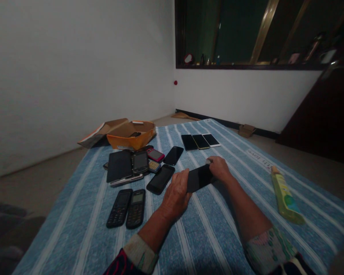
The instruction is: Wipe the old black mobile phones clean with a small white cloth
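Note:
A black smartphone (200, 178) is held sideways and tilted above the striped cloth. My left hand (176, 193) grips its left end, fingers wrapped round it. At its right end, my right hand (219, 169) is closed; a small pale bit shows at its fingertips, too small to make out. Just left of my left hand lies a dark smartphone (161, 179), with another black phone (173, 155) beyond it. Two keypad phones (119, 208) lie side by side nearer to me. Farther off, three smartphones (200, 141) form a row, the rightmost with a white frame.
A pile of phones (119, 167) lies at the left, before an open orange cardboard box (132, 142). A bottle of yellow-green liquid (286, 198) rests on its side at the right. The blue striped cloth (83, 214) covers the surface; a white wall (103, 68) rises behind.

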{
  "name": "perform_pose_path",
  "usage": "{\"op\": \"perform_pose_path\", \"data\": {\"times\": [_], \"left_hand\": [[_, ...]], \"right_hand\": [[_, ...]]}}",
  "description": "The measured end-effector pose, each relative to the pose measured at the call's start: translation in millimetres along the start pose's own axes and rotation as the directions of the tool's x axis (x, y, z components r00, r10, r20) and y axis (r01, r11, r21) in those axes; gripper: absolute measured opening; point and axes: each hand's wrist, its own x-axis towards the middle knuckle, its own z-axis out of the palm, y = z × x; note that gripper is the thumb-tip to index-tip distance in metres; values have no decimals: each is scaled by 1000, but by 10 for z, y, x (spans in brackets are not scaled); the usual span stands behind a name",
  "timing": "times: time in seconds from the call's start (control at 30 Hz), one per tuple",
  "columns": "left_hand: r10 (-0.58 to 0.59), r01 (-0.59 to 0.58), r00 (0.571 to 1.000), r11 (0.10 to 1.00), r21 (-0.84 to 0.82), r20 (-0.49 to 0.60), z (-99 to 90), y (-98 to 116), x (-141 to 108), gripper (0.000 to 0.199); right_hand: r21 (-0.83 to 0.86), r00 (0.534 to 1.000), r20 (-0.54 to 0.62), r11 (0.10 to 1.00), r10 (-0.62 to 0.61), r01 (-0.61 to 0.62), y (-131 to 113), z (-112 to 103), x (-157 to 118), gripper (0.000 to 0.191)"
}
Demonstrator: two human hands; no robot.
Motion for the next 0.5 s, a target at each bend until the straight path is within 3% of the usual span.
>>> {"op": "perform_pose_path", "data": {"times": [0.4, 0.5], "left_hand": [[-50, 51, 997, 999, -16, 62, -14, -31, 3, 77], [-83, 86, 993, 996, -37, 78, -15, -46, 4, 78]], "right_hand": [[165, 995, -63, 984, 74, -63, 156, 47, -195, 34], [187, 997, -21, 980, 77, -72, 177, -3, -285, 28]]}}
